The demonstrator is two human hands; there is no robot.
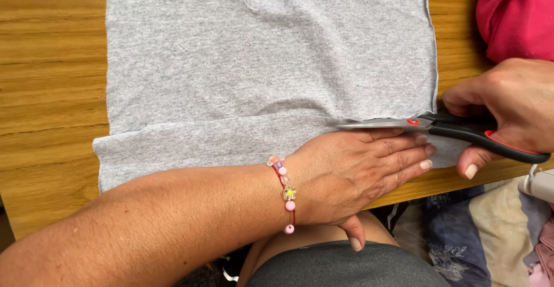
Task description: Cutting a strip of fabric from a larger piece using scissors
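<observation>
— Grey knit cloth [265,62]: where does it lie in the head view?

— Spread flat on the wooden desk [52,90], covering most of its middle. A cut runs in from the cloth's right edge, with a narrower strip below the cut line.

— And the left hand [352,171]?

— Its palm is pressed flat on that lower strip, just below the cut, fingers stretched toward the cloth's right edge. Its grip is spread apart, clamped on nothing. A red cord bracelet [285,193] with pink beads and a small flower sits on the wrist.

— The right hand [508,108]?

— At the cloth's right edge, its grip is closed around the black and red handles of the scissors [427,126]. The blades lie along the cut, their tips inside the cloth, just above the left fingers.

— Anything else near the cloth?

— A pink garment [513,10] sits beyond its upper right corner, and patterned blue and cream fabric [467,229] lies below the desk edge.
</observation>
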